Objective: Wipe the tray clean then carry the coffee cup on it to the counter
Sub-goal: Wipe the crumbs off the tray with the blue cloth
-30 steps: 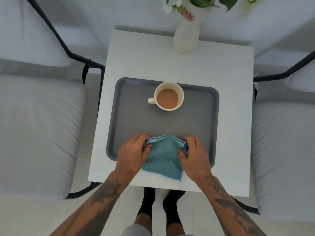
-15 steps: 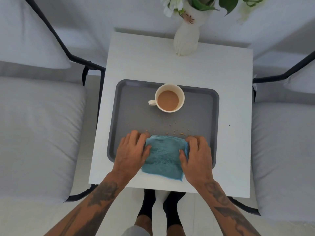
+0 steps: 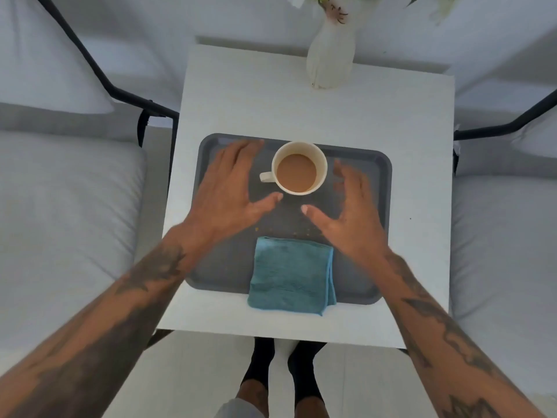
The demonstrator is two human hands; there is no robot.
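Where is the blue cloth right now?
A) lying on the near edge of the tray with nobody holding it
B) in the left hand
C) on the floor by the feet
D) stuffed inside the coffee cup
A. The blue cloth lies folded over the near edge of the tray, partly on the table, while the left hand and right hand are open on either side of the coffee cup.

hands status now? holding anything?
Left hand: open, empty, left of the cup.
Right hand: open, empty, right of the cup.
Cloth lies loose on the tray.
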